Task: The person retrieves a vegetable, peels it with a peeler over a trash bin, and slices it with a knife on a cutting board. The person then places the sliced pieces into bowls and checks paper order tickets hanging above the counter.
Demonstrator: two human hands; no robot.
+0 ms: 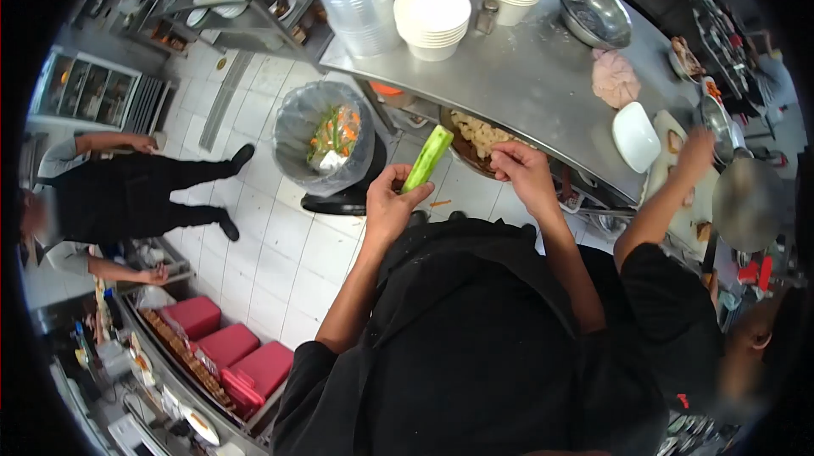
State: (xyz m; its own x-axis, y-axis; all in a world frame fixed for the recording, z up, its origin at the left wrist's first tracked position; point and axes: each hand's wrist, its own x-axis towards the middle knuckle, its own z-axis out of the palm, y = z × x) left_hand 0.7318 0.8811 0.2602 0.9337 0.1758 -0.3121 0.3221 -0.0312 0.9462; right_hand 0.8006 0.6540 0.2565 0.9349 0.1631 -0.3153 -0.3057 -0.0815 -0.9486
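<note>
A peeled, pale green cucumber-like vegetable (430,155) is in my left hand (394,202), tilted up and away from me. My right hand (524,169) is to its right, fingers pinched together; whatever it may hold is too small to make out. Behind my right hand, partly under the steel table's edge, a bowl (476,136) holds pale chunky pieces. Left of the vegetable stands a lined trash bin (292,130) with orange and green peelings inside.
On the steel table (509,75) stand white bowls (432,19), clear containers (360,11), a metal bowl (595,13) and a white dish (636,137). A co-worker's arm (661,202) works at the right. Another person (127,186) stands at the left.
</note>
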